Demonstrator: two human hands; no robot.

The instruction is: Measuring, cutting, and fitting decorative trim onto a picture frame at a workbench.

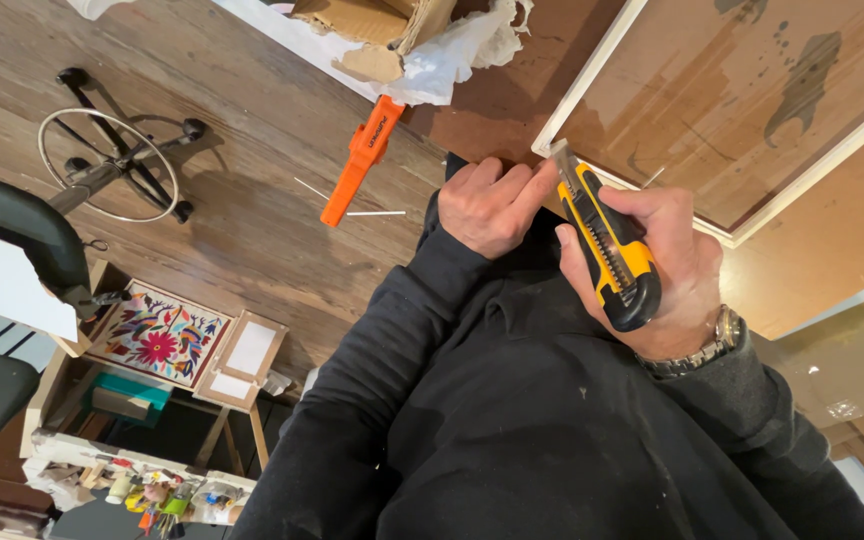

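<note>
My right hand grips a yellow and black utility knife, its blade tip pointing up toward the corner of a white-edged framed board. My left hand is curled shut just left of the blade, its fingers pinching near the blade tip on a dark edge. Whether it holds anything is hidden. Both arms wear black sleeves, and a metal watch is on my right wrist.
An orange tool and a thin white stick lie on the wooden floor. Crumpled white wrapping and cardboard lie above them. A stool base, a black chair and a colourful embroidered picture are at the left.
</note>
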